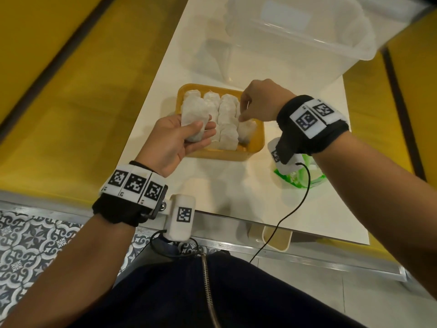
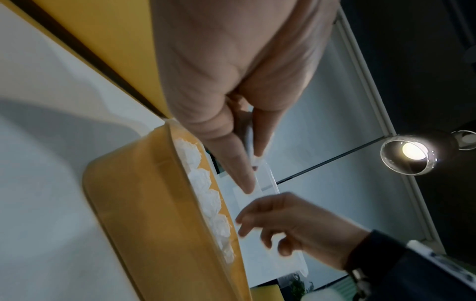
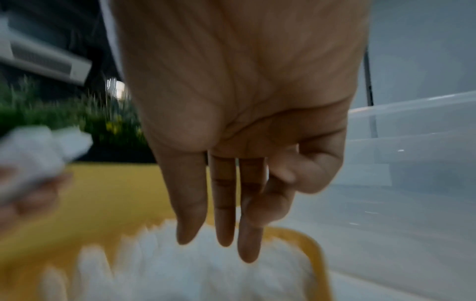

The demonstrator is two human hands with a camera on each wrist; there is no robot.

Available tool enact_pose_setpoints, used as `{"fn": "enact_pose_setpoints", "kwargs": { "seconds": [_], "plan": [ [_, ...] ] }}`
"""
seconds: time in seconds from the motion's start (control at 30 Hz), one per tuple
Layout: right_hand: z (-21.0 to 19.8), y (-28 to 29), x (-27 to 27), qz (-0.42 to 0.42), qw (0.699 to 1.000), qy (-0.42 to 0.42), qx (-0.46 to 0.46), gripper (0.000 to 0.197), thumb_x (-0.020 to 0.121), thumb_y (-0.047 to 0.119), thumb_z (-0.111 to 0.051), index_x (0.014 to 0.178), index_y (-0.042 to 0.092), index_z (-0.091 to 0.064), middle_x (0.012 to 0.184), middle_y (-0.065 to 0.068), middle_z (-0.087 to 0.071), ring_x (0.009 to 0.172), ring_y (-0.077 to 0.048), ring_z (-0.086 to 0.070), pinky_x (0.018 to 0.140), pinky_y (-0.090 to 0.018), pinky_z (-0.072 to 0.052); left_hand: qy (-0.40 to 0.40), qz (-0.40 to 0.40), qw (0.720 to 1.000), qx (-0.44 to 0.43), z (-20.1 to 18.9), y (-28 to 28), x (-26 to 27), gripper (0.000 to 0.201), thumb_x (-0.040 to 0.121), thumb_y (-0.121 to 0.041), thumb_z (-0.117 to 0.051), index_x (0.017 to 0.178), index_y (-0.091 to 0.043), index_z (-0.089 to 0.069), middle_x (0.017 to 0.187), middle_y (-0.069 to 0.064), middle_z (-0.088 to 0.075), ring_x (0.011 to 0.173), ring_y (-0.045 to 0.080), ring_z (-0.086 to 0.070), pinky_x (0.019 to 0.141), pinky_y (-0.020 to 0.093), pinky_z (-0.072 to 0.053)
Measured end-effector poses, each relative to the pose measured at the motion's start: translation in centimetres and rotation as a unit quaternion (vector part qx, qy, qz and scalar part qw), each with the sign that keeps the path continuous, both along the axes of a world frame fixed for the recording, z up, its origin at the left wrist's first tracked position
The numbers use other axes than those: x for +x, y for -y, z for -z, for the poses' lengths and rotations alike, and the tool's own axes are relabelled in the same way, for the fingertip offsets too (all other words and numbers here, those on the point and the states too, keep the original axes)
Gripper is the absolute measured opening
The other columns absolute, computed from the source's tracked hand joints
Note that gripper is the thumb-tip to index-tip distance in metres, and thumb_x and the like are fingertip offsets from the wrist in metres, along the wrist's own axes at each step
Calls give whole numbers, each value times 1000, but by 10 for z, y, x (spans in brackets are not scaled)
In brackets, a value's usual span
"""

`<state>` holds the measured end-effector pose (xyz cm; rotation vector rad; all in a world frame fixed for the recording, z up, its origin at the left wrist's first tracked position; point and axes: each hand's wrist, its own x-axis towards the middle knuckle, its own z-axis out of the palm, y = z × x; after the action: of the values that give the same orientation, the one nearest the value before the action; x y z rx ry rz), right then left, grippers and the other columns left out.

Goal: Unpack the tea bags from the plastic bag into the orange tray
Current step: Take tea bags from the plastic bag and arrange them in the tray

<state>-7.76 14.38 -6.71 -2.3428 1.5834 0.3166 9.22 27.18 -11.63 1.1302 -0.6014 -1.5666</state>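
The orange tray [image 1: 256, 143] sits mid-table, packed with rows of white tea bags [image 1: 227, 114]. My left hand [image 1: 205, 130] hovers over the tray's near-left corner and grips a small stack of tea bags [image 1: 192, 119] between thumb and fingers. My right hand [image 1: 243, 112] reaches down over the tray's right side with straight fingers [image 3: 224, 203], their tips touching the tea bag [image 1: 247, 131] standing in the right column. The green-and-white plastic bag [image 1: 300, 176] lies crumpled to the right of the tray, partly hidden under my right wrist. The left wrist view shows the tray wall [image 2: 144, 203] from the side.
A large clear plastic bin [image 1: 295, 31] stands behind the tray at the back right. Yellow surfaces [image 1: 59, 91] flank the narrow white table [image 1: 212, 185] on both sides. The table's front edge runs just before my lap.
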Motion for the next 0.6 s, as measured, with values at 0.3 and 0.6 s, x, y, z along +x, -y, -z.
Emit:
{"fn": "enact_pose_setpoints", "kwargs": {
  "seconds": [0.3,0.6],
  "plan": [
    [-40,-49,16,-60,971,229,29,20,78,27,-77,86,9,-73,77,-3,-70,63,-10,-62,58,-16,-47,-10,13,1000,-26,-3,-2,-15,17,86,-5,-62,101,-12,-64,87,4,-73,85,16,-70,76,31,-59],
    [-38,-49,2,-61,975,207,-50,14,80,15,-76,92,8,-74,81,-3,-67,58,0,-53,57,-2,-38,-59,-11,998,-4,-2,-6,-9,23,100,-8,-40,113,-5,-59,103,10,-69,86,21,-70,77,31,-59]
  ]
}}
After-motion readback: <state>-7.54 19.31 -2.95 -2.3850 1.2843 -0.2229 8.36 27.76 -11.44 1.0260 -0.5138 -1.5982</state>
